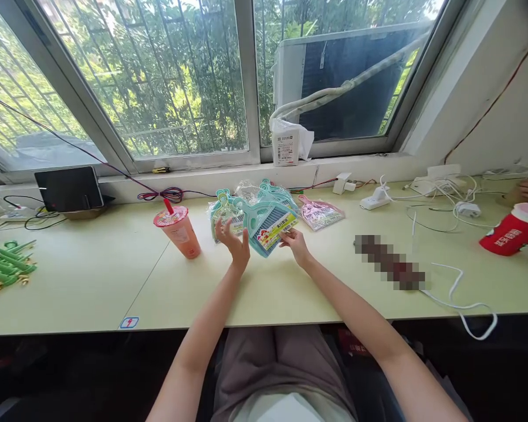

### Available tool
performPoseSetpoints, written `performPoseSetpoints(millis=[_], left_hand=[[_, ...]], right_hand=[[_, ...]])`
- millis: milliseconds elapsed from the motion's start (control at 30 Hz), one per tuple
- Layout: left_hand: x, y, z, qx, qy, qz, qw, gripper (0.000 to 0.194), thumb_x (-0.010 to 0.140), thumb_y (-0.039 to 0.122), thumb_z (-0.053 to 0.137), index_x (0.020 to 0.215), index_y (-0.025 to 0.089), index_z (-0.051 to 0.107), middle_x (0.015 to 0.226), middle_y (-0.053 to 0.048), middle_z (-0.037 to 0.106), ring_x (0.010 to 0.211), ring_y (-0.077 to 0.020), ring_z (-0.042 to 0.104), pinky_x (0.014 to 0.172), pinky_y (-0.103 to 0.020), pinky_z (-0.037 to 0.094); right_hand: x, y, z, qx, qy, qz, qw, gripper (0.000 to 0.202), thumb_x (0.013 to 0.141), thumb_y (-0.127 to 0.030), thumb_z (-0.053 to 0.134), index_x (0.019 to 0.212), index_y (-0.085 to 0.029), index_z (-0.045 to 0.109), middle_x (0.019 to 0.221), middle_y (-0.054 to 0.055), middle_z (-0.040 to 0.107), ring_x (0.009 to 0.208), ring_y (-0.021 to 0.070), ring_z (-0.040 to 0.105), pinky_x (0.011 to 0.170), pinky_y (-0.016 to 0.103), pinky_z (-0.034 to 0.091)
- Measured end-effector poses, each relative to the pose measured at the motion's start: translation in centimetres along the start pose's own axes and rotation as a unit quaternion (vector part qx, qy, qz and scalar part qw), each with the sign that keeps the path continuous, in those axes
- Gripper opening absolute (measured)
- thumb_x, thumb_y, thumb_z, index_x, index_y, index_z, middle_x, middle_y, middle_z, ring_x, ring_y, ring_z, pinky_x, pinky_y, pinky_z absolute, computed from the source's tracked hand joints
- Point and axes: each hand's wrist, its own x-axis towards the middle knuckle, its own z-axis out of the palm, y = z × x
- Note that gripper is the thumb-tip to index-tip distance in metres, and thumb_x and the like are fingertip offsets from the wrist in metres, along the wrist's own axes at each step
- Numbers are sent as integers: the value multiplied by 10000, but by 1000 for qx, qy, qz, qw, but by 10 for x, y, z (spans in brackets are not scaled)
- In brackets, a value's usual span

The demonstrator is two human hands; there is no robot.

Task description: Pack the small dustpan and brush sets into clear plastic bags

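A small teal dustpan-and-brush set (264, 227) with a yellow label is held up over the table, tilted. My right hand (297, 246) pinches its lower right corner between thumb and fingers. At its left side, my left hand (234, 243) is open with fingers spread; whether it touches the set I cannot tell. Behind are more wrapped sets: a teal and green one (220, 220) partly hidden by my left hand, and another teal one (276, 192) at the back. A pink dustpan set (320, 212) lies flat to the right.
A pink drink cup (179, 232) with a red straw stands left of my hands. Green plastic pieces (9, 262) lie far left, near a black tablet (69, 190). To the right are a blurred dark object (389, 262), a white cable (460, 305), a power strip (375, 198) and a red cup (506, 233).
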Motion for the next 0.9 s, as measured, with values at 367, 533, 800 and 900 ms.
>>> performPoseSetpoints(millis=[367, 533, 800, 900], left_hand=[[12, -11, 15, -471, -170, -404, 765, 686, 819, 634, 512, 1372, 239, 417, 1329, -107, 548, 1192, -267, 550, 958, -400, 470], [1, -2, 18, -449, -251, -433, 741, 596, 726, 537, 697, 1213, 224, 560, 1132, -67, 668, 1053, -264, 627, 895, -402, 511], [-6, 14, 11, -415, -388, -381, 730, 696, 715, 607, 670, 1261, 210, 501, 1247, -118, 607, 1129, -308, 582, 884, -431, 506], [-6, 17, 9, -395, -374, -376, 750, 813, 686, 595, 705, 1358, 266, 389, 1348, -119, 532, 1196, -315, 533, 917, -446, 488]], right_hand=[[-2, 2, 2, 17, -1, -12, 1000, 450, 566, -477, 774, 858, -168, 629, 770, 53, 698, 594, 150, 606, 456, 241, 458], [-6, 0, 6, 15, 27, -23, 999, 452, 578, -477, 765, 872, -168, 618, 783, 49, 696, 621, 152, 606, 467, 248, 481], [-8, -1, 7, 32, 104, -59, 992, 410, 615, -461, 736, 874, -173, 602, 791, 31, 677, 646, 149, 613, 477, 254, 536], [-8, 0, 9, 34, 106, -54, 992, 426, 618, -470, 740, 888, -172, 600, 794, 31, 675, 642, 152, 621, 503, 274, 560]])
